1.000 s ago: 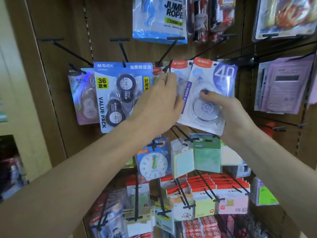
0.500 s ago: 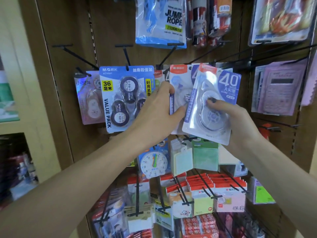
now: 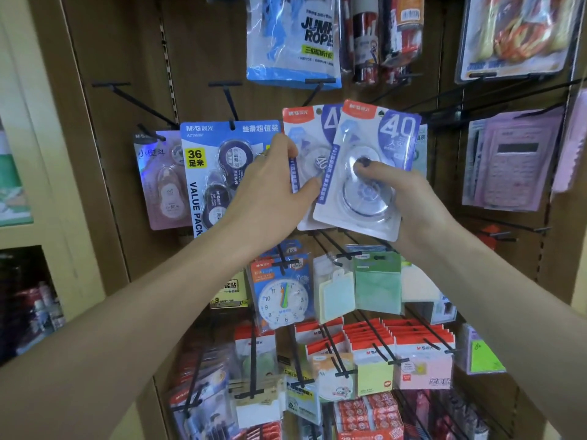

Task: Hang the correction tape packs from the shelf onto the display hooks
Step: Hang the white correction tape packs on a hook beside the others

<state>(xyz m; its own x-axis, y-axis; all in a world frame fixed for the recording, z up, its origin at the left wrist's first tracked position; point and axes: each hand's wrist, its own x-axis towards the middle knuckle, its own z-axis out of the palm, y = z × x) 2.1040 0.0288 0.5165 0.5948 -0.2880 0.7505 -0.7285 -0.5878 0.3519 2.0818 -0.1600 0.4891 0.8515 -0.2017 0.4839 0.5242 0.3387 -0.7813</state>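
Observation:
My right hand point(image 3: 409, 198) grips a white correction tape pack point(image 3: 378, 138) marked "40", thumb pressed on its clear blister, and holds it tilted in front of the display. Just behind it and to the left, a second matching pack point(image 3: 306, 144) hangs on the wall. My left hand point(image 3: 270, 192) pinches that pack's left edge between fingers and thumb. The black hook point(image 3: 313, 92) above these packs slopes down from under the jump rope bag. A blue "36 value pack" point(image 3: 203, 160) and a pink tape pack point(image 3: 158, 179) hang on hooks to the left.
A blue jump rope bag point(image 3: 292, 39) hangs right above. Pink calculators point(image 3: 511, 160) hang to the right. Below are a clock toy point(image 3: 282, 300), sticky note pads point(image 3: 374, 354) and many protruding black hooks. An empty hook point(image 3: 133, 100) sticks out at upper left.
My right hand has drawn the "40" pack outward and slightly lower, more tilted. My left hand slid down from the top of the hanging pack to its left edge.

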